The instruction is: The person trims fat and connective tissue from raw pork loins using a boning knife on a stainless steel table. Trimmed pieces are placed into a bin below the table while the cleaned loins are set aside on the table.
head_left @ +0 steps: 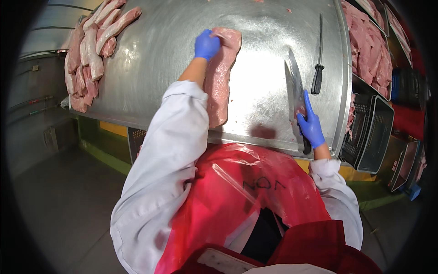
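Note:
In a blue glove, my left hand [207, 45] grips the far left edge of a long, flat slab of pink meat [221, 75] lying on the metal table. My blue-gloved right hand [311, 128] is closed on a knife [296, 73], its forefinger stretched along the blade, which points away from me. A second, darker blade shape lies beside it; I cannot tell whether it is a reflection or another knife. A black handle [306, 145] shows below the right hand, near the table's front edge. Farther right rests a sharpening steel [318, 75] with a black grip.
Long strips of meat [94, 55] are heaped at the table's [159, 68] left end. Past its raised right rim, trays hold more meat [372, 55]. Dark plastic crates [376, 132] stand at the lower right. A red apron [255, 182] covers my front by the near edge.

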Tool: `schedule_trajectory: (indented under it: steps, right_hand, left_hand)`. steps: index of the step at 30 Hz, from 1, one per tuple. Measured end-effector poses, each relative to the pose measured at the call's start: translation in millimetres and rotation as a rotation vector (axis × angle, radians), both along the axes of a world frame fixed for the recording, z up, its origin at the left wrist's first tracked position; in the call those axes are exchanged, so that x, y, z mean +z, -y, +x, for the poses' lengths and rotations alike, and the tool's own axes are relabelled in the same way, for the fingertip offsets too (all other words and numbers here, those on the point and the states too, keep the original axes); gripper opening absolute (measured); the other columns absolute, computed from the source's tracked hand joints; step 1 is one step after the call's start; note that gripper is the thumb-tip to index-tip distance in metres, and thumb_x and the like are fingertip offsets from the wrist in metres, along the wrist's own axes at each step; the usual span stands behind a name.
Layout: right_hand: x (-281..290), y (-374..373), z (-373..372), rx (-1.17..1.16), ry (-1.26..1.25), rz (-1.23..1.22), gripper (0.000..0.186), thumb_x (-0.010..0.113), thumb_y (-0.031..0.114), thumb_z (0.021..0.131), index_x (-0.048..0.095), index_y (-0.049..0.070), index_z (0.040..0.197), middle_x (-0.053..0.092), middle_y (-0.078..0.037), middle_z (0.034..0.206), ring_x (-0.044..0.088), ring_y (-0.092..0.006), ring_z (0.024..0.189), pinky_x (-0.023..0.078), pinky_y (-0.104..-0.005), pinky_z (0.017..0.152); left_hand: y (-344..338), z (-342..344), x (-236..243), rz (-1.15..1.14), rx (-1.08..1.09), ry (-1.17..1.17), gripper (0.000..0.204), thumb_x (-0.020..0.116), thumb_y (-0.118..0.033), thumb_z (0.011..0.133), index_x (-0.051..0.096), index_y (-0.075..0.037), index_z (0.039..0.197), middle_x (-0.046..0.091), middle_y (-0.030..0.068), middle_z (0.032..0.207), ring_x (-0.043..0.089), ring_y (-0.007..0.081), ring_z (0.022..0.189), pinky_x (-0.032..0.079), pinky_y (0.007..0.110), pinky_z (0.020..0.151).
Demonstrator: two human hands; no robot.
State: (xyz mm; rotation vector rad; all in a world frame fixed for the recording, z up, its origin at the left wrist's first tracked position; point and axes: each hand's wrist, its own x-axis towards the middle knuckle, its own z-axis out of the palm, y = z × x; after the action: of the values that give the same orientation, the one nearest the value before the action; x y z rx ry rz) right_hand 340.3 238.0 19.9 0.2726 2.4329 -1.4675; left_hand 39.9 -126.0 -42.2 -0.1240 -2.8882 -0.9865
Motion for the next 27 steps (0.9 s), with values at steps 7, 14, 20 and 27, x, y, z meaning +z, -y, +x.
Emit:
schedule_trajectory:
  steps: [7, 14, 20, 27]
  right_hand:
    - [-17, 149, -155, 0.154, 0.027, -0.324, 0.08, 0.054, 0.011, 0.094, 0.014, 0.029, 0.162, 0.07, -0.023, 0.108, 0.063, -0.0193, 0.063, 0.055, -0.0345, 0.061]
    - [-2, 218, -169, 0.983, 0.401, -0.211, 0.077, 0.042, 0.006, 0.092, 0.016, 0.025, 0.162, 0.062, -0.011, 0.072, 0.057, -0.0187, 0.047, 0.052, -0.0322, 0.046]
    - [33, 190, -112, 1.063, 0.425, 0.003, 0.073, 0.046, 0.015, 0.096, 0.017, 0.029, 0.162, 0.063, -0.009, 0.071, 0.056, -0.015, 0.05, 0.052, -0.0299, 0.055]
    - [96, 172, -114, 1.186, 0.548, -0.045, 0.079, 0.048, 0.011, 0.092, 0.015, 0.031, 0.162, 0.065, -0.007, 0.074, 0.061, -0.016, 0.055, 0.055, -0.0306, 0.059]
  left_hand:
    - [51, 22, 106, 0.649, -0.035, -0.145, 0.016, 0.058, -0.009, 0.091, 0.066, 0.002, 0.099, 0.07, 0.0071, 0.088, 0.063, 0.0149, 0.081, 0.049, 0.031, 0.074]
    - [98, 60, 207, -0.078, -0.194, -0.532, 0.02, 0.055, -0.004, 0.089, 0.068, -0.002, 0.105, 0.069, 0.0161, 0.102, 0.064, 0.0349, 0.093, 0.052, 0.043, 0.086]
    - [114, 112, 248, 0.547, -0.112, -0.394, 0.026, 0.047, -0.007, 0.097, 0.064, -0.001, 0.116, 0.067, 0.0089, 0.104, 0.064, 0.0191, 0.09, 0.052, 0.032, 0.079]
    - [181, 183, 292, 0.561, 0.135, -0.57, 0.037, 0.06, -0.015, 0.093, 0.059, 0.006, 0.124, 0.065, 0.0157, 0.113, 0.064, 0.0261, 0.1, 0.051, 0.04, 0.092]
